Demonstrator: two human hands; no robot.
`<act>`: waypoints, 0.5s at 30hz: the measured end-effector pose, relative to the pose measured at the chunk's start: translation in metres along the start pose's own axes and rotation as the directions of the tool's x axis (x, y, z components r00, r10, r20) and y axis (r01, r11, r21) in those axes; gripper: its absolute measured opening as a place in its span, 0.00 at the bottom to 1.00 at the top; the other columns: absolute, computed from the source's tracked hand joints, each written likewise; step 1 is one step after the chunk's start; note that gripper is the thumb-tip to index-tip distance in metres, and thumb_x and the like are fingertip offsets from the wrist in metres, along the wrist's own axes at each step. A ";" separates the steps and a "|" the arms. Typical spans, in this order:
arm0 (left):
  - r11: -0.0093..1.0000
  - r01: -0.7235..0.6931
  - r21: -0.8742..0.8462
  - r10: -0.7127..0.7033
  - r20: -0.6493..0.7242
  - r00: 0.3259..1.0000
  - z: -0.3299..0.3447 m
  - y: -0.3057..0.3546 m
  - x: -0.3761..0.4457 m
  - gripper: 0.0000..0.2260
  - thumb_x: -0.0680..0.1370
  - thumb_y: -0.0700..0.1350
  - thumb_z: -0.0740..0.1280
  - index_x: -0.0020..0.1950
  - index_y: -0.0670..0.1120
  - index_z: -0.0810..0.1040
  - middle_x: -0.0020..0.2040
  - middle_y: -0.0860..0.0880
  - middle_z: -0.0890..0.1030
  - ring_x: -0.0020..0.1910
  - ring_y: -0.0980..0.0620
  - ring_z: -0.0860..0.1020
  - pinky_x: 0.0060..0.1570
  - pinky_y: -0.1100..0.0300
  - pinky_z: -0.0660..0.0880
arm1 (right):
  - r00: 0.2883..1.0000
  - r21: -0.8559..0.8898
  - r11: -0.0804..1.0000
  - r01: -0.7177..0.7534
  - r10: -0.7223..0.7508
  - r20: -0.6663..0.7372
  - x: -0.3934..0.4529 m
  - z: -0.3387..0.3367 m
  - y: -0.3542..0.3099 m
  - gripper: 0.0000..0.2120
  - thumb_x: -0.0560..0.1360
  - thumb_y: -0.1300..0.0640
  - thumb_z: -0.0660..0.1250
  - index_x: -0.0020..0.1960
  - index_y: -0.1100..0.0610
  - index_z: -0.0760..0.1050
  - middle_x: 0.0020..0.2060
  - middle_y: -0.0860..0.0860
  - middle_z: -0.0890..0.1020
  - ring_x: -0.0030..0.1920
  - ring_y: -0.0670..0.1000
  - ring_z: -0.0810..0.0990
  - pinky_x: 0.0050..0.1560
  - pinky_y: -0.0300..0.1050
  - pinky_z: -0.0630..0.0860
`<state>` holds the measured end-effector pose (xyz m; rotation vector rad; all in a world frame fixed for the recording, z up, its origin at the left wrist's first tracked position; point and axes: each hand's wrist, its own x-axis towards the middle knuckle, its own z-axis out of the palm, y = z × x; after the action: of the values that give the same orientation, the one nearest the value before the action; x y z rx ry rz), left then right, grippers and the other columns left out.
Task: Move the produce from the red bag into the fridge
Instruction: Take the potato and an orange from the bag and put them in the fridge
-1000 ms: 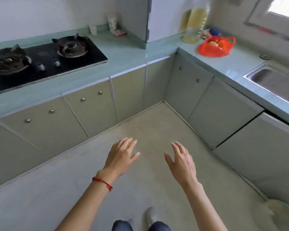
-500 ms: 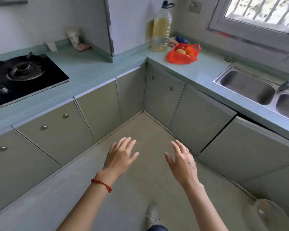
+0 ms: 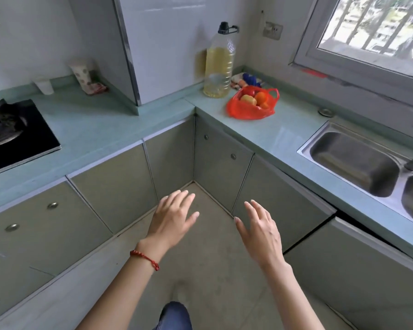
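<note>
A red plastic bag [image 3: 244, 110] lies open on the pale green counter [image 3: 267, 134] in the far corner, right of centre. Inside it I see a yellow fruit [image 3: 248, 100], a red one behind it and orange ones [image 3: 261, 97]. My left hand [image 3: 173, 219] and my right hand [image 3: 260, 231] hover low over the floor, fingers spread, both empty and well short of the bag. A red string bracelet circles my left wrist. No fridge is in view.
A tall bottle of yellow oil [image 3: 218, 65] stands just left of the bag, with small blue items behind. A double steel sink [image 3: 353, 160] sits at right, a black gas hob [image 3: 12, 132] at left. A cupboard door below the sink stands slightly ajar.
The view has swung right and closer to the corner, so the bag and sink appear larger and more central. My hands have kept the same spread pose.
</note>
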<state>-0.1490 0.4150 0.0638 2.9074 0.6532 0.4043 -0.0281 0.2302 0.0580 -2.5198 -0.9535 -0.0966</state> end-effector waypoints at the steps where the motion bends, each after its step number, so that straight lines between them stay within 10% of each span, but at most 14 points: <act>1: 1.000 -0.001 -0.003 0.001 0.005 1.000 0.005 -0.002 0.016 0.23 0.72 0.55 0.56 0.55 0.42 0.80 0.52 0.44 0.82 0.52 0.45 0.81 0.48 0.52 0.77 | 1.000 -0.005 1.000 -0.001 0.001 0.002 0.015 0.004 0.003 0.22 0.72 0.52 0.69 0.63 0.62 0.73 0.62 0.59 0.76 0.62 0.58 0.75 0.57 0.51 0.73; 15: 0.991 -0.127 -0.033 0.130 0.124 0.984 0.056 -0.045 0.283 0.23 0.72 0.55 0.55 0.55 0.43 0.80 0.51 0.45 0.83 0.52 0.45 0.81 0.48 0.49 0.78 | 0.989 -0.025 0.992 -0.127 0.129 0.066 0.262 0.038 0.036 0.26 0.78 0.45 0.56 0.72 0.55 0.60 0.73 0.51 0.62 0.72 0.51 0.58 0.70 0.45 0.56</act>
<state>0.0956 0.5743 0.0667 2.9314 0.4402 0.2386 0.1908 0.3838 0.0671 -2.6111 -0.8173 0.0182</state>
